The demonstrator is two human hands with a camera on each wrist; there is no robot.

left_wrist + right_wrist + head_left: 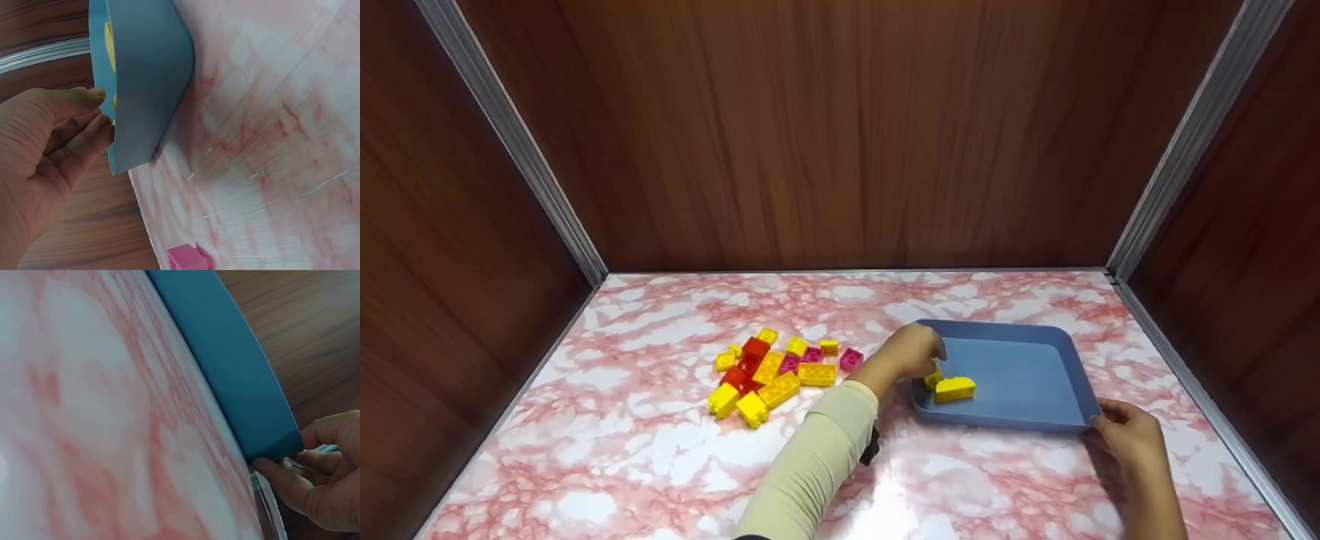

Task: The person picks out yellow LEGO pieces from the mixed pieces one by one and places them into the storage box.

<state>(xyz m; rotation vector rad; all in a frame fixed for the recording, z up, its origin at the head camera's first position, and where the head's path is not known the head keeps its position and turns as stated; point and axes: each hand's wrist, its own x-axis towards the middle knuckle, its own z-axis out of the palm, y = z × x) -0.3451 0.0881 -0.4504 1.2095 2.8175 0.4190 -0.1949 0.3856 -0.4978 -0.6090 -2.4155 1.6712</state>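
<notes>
At the left on the pink-and-white marbled tabletop [622,450] lies a loose cluster of yellow, red and magenta studded plastic bricks [769,367]. Right of them, the left hand [911,351] reaches over the tray's left wall, fingers loosely bent, thumb and fingertips slightly parted; nothing shows gripped between them. Just below its fingertips is a small yellow block [932,377], partly hidden, and beside that a yellow round-topped block [955,389]; both are inside the shallow blue-grey rectangular tray [1020,375], near its left end. At the far right, the right hand [1132,435] pinches the tray's near right corner.

The blocks should be light, stiff and hard to break, perhaps a little slick; opposite flat sides offer the best hold. The tray looks light and fairly rigid, apt to slide, so its rim or corner suits a steadying pinch.

The left wrist view shows the gap between thumb and fingers, which the head view hides. The right wrist view shows fingers under the corner, unseen from above.
</notes>
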